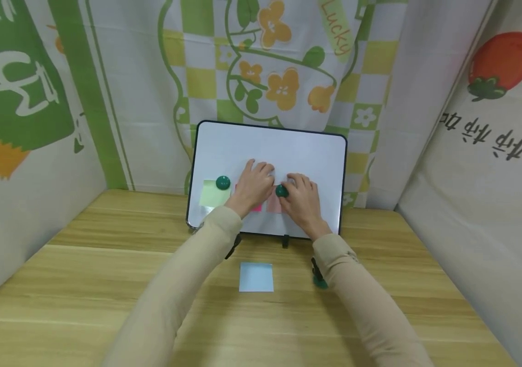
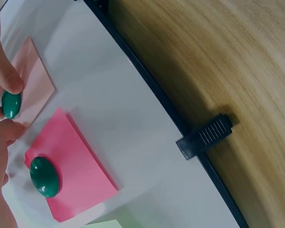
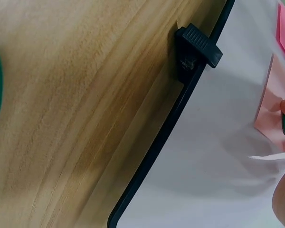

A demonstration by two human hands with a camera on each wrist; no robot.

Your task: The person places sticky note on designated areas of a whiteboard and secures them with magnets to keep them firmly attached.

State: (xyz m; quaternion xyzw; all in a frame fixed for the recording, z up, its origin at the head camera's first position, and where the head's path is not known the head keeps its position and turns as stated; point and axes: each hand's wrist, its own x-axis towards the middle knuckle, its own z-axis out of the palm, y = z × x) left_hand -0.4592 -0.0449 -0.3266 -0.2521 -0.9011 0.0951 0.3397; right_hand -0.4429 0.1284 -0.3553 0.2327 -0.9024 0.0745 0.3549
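Note:
On a black-framed whiteboard (image 1: 270, 145), a salmon sticky note (image 1: 273, 204) lies under a round green magnet (image 1: 281, 191). My right hand (image 1: 304, 201) pinches that magnet, thumb and finger on either side of it against the note. My left hand (image 1: 255, 184) is just to the left, and in the left wrist view one fingertip (image 2: 15, 129) touches the salmon note's corner. Below that hand is a hot pink sticky note (image 2: 83, 173) with its own green magnet (image 2: 44, 177); in the head view the hand largely hides them.
A pale green note (image 1: 212, 194) with a green magnet (image 1: 223, 182) is on the board's left. Black clip feet (image 1: 285, 241) hold the board's lower edge. On the wooden table are a light blue note (image 1: 256, 278) and a green magnet (image 1: 320, 282), partly behind the right sleeve.

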